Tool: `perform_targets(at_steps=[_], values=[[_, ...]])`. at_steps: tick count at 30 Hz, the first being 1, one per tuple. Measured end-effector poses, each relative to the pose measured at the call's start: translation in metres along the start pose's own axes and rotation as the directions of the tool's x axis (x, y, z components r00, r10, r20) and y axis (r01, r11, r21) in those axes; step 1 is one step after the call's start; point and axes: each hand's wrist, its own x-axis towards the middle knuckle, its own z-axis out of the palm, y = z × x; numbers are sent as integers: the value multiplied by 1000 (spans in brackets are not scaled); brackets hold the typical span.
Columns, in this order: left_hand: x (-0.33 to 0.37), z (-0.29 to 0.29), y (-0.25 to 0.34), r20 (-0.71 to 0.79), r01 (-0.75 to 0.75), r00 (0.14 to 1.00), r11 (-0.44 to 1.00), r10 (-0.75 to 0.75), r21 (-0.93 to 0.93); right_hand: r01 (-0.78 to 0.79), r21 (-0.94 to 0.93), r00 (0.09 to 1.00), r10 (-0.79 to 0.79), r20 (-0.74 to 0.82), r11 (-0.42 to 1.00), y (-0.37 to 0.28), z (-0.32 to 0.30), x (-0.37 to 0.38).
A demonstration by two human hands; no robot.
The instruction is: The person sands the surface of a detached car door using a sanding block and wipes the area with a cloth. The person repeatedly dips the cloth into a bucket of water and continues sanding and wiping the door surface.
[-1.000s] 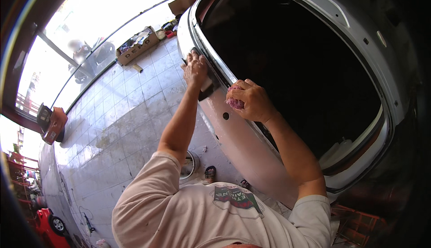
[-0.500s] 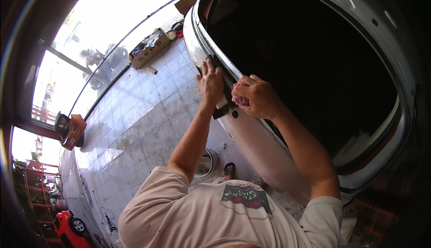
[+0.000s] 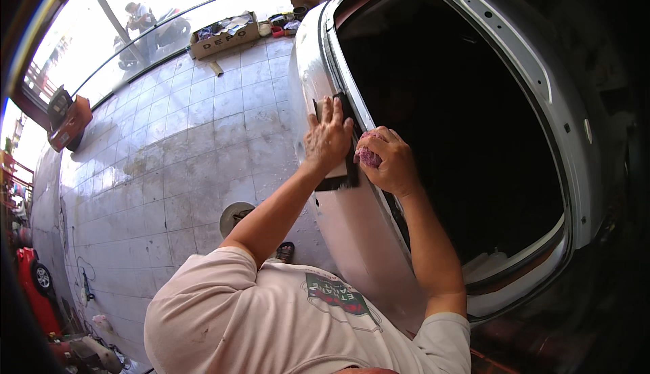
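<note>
Panel (image 3: pixel 349 228): curved vehicle body part, ran from top centre down to lower centre of frame. Surface pale pinkish grey low down, silvery and shiny toward top. Large dark window (image 3: pixel 460 130) filled right of centre, rounded corners, light grey rim; small dark holes along rim at right. Block (image 3: pixel 352 172): long, flat, dark, pale area along middle; lay lengthwise against panel near centre, beside window edge, partly covered. Sponge (image 3: pixel 369 157): pinkish purple, rough, bunched, just right of block at window's left edge.
</note>
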Motion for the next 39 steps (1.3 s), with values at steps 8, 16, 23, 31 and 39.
perform_targets(at_steps=[8, 16, 23, 31, 39], values=[[137, -32, -71, -17, 199, 980, 979, -198, 41, 22, 142, 999, -18, -34, 990, -13, 11, 13], [9, -4, -6, -31, -87, 996, 995, 88, 54, -60, 154, 995, 72, -70, 986, -1, 0, 5], [164, -25, -71, -79, 321, 946, 945, -315, 68, 2, 210, 998, 12, -62, 978, -13, 9, 15], [5, -8, -20, -50, -222, 974, 975, 222, 7, -64, 157, 994, 76, -74, 986, 1, -4, 7], [61, 2, -49, -89, -78, 994, 990, 67, -120, -85, 178, 993, 97, -60, 980, 1, -1, 6]])
